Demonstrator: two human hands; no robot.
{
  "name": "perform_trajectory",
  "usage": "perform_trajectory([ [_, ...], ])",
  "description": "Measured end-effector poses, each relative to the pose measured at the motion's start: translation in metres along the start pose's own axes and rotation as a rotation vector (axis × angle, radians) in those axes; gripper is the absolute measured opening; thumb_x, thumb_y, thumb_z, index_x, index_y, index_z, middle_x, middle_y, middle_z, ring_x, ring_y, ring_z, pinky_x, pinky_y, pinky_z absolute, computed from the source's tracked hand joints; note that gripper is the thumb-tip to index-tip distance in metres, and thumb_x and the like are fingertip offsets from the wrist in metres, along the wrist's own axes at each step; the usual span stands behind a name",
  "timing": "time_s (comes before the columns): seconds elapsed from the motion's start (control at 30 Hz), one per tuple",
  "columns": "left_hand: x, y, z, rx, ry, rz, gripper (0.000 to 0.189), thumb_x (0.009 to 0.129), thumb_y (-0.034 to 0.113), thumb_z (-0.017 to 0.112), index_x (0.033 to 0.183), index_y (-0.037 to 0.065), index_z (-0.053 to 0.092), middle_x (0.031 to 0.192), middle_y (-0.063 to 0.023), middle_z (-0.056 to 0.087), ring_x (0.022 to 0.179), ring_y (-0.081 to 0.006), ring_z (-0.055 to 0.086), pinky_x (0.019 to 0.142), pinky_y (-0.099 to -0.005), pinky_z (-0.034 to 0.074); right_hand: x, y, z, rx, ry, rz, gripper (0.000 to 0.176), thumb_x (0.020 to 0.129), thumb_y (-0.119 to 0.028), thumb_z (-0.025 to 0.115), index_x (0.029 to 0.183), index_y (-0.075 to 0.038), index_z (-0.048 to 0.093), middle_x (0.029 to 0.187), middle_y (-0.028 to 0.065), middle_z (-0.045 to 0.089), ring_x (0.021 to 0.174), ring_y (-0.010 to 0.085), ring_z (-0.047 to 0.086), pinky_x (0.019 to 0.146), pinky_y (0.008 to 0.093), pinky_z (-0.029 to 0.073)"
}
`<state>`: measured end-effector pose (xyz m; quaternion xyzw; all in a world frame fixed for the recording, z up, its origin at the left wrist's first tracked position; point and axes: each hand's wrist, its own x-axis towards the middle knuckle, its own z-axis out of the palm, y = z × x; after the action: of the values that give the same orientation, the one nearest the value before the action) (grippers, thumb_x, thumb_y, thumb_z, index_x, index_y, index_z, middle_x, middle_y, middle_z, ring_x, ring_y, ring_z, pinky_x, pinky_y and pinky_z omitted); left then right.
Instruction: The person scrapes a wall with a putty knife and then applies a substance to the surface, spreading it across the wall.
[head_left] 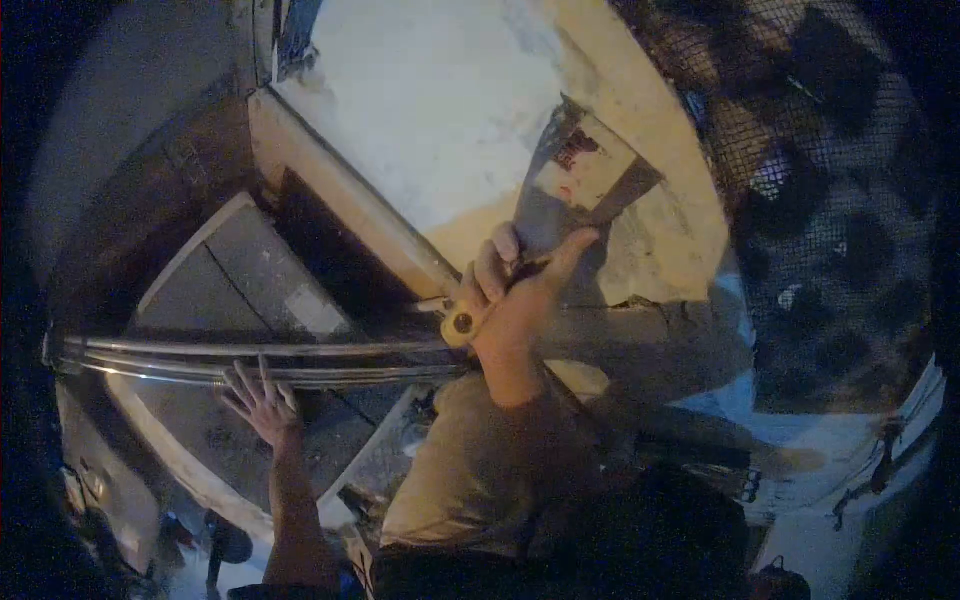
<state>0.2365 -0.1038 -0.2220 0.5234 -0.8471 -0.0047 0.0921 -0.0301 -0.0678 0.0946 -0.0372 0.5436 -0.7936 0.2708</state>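
My right hand [520,320] is closed around the handle of a wide-bladed putty knife [600,165]. The yellow handle end with a hole sticks out below my fingers, and the thumb lies along the blade side. Marks and smears show on the blade, which lies over a surface with a large white patch [420,100] and a tan border. My left hand [262,402] has its fingers spread and is empty. Its fingertips overlap the lower of several shiny metal rails [330,376]; whether they touch is hard to tell.
A grey flat panel [230,280] lies behind the rails at left. A wooden-looking ledge [350,190] runs diagonally beside the white patch. Dark netting [820,200] covers the right side. A light blue and white surface [840,480] appears at lower right.
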Motion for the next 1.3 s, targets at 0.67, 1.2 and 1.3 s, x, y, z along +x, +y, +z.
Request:
perform_trajectory([
  [0.67, 0.004, 0.000, 0.007, 0.052, 0.181, 0.059, 0.051, 0.099, 0.039, 0.024, 0.146, 0.023, 0.035, 0.156, -0.0115, 0.020, 0.144, -0.0350, 0.014, 0.115, -0.0574, 0.006, 0.008, 0.016, -0.003, 0.074, 0.138, 0.016, 0.079, 0.073, -0.090, 0.024, 0.060, -0.013, 0.037, 0.046, -0.0003, 0.033, 0.033, 0.0143, 0.026, 0.032, 0.0284, 0.021],
  [1.2, 0.003, 0.001, 0.006, 0.007, 0.174, 0.062, 0.049, 0.099, 0.039, 0.026, 0.143, 0.021, 0.041, 0.155, -0.0119, 0.024, 0.144, -0.0367, 0.014, 0.114, -0.0590, 0.009, 0.038, 0.000, -0.024, 0.018, -0.250, -0.090, 0.064, 0.088, -0.070, 0.035, 0.074, -0.009, 0.045, 0.052, 0.0008, 0.038, 0.035, 0.0123, 0.036, 0.032, 0.0279, 0.030],
  [1.3, 0.001, 0.003, 0.001, 0.050, 0.097, 0.034, 0.050, 0.098, 0.038, 0.029, 0.144, 0.021, 0.040, 0.155, -0.0120, 0.023, 0.144, -0.0367, 0.014, 0.114, -0.0592, 0.009, -0.003, 0.032, -0.052, -0.091, -0.197, -0.099, 0.046, 0.095, -0.050, 0.044, 0.089, -0.005, 0.049, 0.051, -0.0005, 0.037, 0.034, 0.0123, 0.035, 0.031, 0.0272, 0.028],
])
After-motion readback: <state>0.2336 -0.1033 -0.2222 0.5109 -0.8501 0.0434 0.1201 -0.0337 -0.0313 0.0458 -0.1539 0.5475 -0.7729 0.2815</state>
